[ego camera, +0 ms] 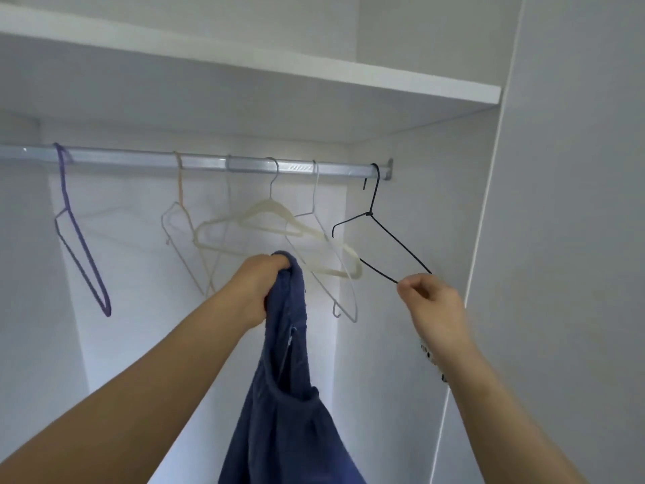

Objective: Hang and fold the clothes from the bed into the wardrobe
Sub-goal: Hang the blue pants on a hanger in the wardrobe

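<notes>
Fingers of right hand (431,302) pinch black hanger (384,235); left hand (258,284) grips blue garment (289,379).

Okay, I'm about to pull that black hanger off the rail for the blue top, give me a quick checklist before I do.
1. Right hand has the black hanger: ok, fingers pinch its lower corner.
2. Hanger hook free to lift: not ok yet, it is hooked over the rail, close to the end bracket.
3. Blue garment secure: ok, left hand grips its top and the rest hangs down.
4. Neighbouring hangers clear: cannot tell, the white wire hanger hangs close beside the black one.
5. Garment opening ready for the hanger: cannot tell, the fabric is bunched.
</notes>
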Tool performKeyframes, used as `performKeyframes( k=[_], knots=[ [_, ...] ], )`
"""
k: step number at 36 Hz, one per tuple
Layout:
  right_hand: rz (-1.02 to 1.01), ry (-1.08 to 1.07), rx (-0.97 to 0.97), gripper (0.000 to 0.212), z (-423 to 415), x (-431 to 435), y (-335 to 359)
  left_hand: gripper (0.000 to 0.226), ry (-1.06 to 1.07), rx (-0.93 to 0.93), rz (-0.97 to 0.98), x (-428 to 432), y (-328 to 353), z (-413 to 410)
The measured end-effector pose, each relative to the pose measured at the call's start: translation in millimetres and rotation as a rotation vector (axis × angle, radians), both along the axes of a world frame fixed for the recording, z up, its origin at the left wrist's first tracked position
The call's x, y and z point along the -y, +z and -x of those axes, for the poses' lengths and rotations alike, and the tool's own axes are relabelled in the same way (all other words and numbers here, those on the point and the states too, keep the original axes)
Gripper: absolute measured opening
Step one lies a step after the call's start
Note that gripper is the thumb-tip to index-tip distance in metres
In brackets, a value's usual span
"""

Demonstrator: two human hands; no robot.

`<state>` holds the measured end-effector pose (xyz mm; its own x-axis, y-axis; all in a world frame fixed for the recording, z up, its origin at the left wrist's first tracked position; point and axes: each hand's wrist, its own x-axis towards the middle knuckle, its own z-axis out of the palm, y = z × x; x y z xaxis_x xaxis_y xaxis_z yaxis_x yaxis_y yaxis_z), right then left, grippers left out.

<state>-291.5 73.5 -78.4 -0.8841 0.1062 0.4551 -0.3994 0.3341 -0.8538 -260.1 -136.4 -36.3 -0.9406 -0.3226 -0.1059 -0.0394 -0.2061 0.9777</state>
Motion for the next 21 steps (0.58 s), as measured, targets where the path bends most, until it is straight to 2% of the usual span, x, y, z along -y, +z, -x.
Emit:
performKeyframes(
  k=[3,6,9,12,17,21],
  knots=[
    [-0.066,-0.065,-0.069,0.020,24.2,0.0,8.6,0.018,0.001,0.023,0.000,-4.1,-4.7,14.7],
    [-0.218,-0.129,-0.052,0.014,50.4,6.3,10.6,0.019,0.026,0.043,0.010,-5.2,-6.9,27.7],
    [-0.321,-0.224,-0.004,0.021,77.7,10.1,12.2,0.021,0.035,0.051,-0.018,-3.7,-8.4,42.3],
    [-0.310,-0.270,0.041,0.026,96.5,10.4,16.1,0.023,0.037,0.046,-0.040,-0.7,-10.6,58.6],
    [-0.338,-0.209,0.097,0.027,117.5,15.0,11.0,0.021,-0.039,-0.014,0.037,3.5,-20.5,82.4],
    [-0.180,-0.102,0.109,0.037,132.0,16.5,4.6,0.021,-0.088,-0.030,0.073,7.7,-23.5,99.7]
  ],
)
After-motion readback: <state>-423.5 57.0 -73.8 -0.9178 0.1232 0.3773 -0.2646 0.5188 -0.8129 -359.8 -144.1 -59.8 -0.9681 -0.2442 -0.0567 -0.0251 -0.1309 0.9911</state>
